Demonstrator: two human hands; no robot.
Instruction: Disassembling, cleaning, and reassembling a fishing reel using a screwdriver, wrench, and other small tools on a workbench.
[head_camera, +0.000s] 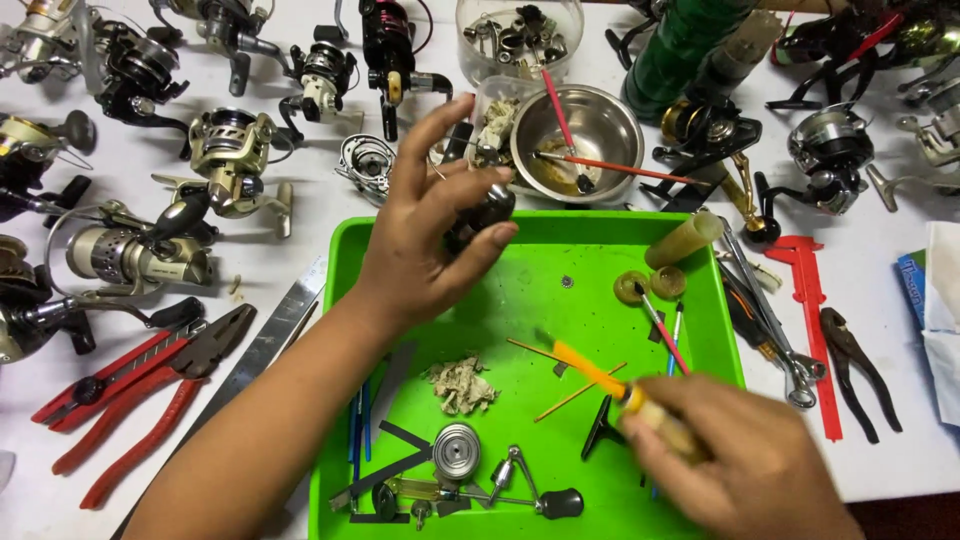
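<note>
Left hand (425, 235) has a dark reel part (485, 212) pinched in its fingers (487, 243), held over the 12 o'clock edge of the green tray (520, 300). I'd keep it steady above the tray so small bits drop in there, not on the white surface (290, 250). Right hand (740, 465), at about 5 o'clock, is closed round a yellow-handled tool (600, 378), tip aimed up-left, blurry. Wrists are both bent inward; go slow with the tip.

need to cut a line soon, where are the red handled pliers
In the head view the red-handled pliers lie on the white table at the left, outside the green tray, beside a metal ruler and below the fishing reels.
</note>
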